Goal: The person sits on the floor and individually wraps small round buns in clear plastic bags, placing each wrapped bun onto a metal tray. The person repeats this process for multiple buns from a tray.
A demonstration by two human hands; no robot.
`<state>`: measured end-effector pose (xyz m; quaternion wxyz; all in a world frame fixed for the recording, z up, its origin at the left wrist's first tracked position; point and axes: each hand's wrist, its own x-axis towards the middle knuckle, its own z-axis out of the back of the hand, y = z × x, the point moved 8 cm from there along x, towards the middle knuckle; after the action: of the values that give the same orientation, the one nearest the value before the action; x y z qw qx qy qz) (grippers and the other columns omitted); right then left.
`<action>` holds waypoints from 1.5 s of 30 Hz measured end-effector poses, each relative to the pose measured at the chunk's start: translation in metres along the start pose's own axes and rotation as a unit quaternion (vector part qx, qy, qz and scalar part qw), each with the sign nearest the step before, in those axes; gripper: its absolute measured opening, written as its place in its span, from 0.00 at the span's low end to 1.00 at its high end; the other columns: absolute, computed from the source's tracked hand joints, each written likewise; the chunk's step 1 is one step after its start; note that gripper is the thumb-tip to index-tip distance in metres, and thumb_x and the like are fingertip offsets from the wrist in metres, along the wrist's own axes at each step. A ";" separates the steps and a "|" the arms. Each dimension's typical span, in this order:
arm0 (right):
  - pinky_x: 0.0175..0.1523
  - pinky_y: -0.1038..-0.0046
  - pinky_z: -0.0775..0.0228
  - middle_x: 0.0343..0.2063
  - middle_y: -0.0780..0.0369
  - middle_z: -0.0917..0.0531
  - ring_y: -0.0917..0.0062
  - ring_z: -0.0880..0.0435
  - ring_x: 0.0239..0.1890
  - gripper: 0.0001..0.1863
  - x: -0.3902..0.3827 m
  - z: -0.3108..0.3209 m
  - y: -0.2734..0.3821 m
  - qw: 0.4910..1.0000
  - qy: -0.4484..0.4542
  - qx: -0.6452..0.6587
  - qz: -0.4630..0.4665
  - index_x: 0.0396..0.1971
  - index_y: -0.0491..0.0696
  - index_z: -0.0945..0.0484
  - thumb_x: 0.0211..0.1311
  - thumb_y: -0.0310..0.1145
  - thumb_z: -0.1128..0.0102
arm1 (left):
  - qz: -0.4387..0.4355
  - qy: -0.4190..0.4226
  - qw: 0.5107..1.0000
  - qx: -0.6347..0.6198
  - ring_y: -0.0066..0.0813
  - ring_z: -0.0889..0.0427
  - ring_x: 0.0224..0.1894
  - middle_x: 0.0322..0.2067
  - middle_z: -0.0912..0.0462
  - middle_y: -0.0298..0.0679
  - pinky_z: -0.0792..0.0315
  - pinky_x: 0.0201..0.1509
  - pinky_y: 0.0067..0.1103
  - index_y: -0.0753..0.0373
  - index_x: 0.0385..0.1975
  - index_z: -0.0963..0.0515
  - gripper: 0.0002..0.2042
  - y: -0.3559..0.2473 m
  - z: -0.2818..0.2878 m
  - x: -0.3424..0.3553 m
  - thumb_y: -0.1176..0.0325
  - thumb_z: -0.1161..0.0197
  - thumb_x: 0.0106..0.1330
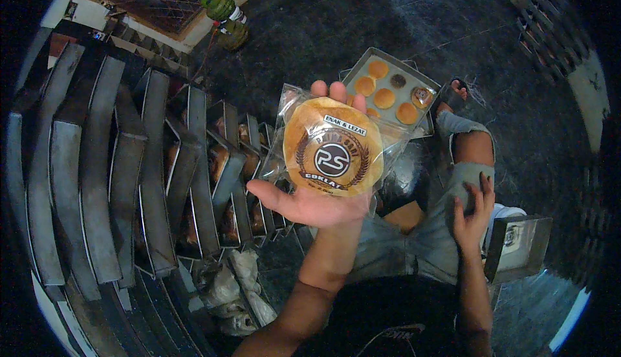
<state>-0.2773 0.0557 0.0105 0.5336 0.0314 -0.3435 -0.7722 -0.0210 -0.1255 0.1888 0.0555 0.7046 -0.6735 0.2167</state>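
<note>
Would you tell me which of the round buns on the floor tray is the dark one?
On the tray, the dark bun lies in the back row, right of a golden bun; the others are golden or wrapped.

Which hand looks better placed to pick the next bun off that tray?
Probably the right hand: it is free, resting on the knee, on the same side as the tray of buns. The left hand is occupied, holding up a bun in a clear wrapper.
</note>
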 end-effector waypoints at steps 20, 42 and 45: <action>0.74 0.55 0.41 0.66 0.49 0.27 0.56 0.30 0.70 0.29 0.028 -0.003 -0.008 0.930 0.031 0.344 -0.125 0.63 0.44 0.27 0.64 0.39 0.32 | 0.158 0.041 0.986 0.034 0.54 0.37 0.74 0.73 0.37 0.53 0.50 0.82 0.48 0.64 0.73 0.40 0.43 0.048 0.024 -0.027 0.39 0.43 0.64; 0.45 0.66 0.20 0.45 0.61 0.16 0.72 0.15 0.45 0.20 0.029 -0.297 -0.052 0.636 0.379 0.454 -0.495 0.57 0.48 0.22 0.68 0.38 0.34 | 0.318 -0.324 0.775 0.440 0.36 0.27 0.65 0.63 0.28 0.42 0.29 0.66 0.35 0.60 0.67 0.32 0.24 0.026 0.278 -0.172 0.64 0.36 0.74; 0.56 0.68 0.24 0.49 0.59 0.15 0.69 0.16 0.49 0.19 0.074 -0.143 -0.003 0.863 0.252 0.375 -0.224 0.54 0.45 0.20 0.66 0.34 0.31 | 0.321 -0.294 0.764 0.476 0.35 0.25 0.63 0.63 0.27 0.44 0.27 0.64 0.32 0.63 0.66 0.32 0.25 0.016 0.281 -0.177 0.64 0.35 0.73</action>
<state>-0.2521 -0.0772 -0.0774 0.3626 0.4989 -0.4449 -0.6494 0.0283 -0.0677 -0.1350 -0.5604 0.4122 -0.6543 0.2964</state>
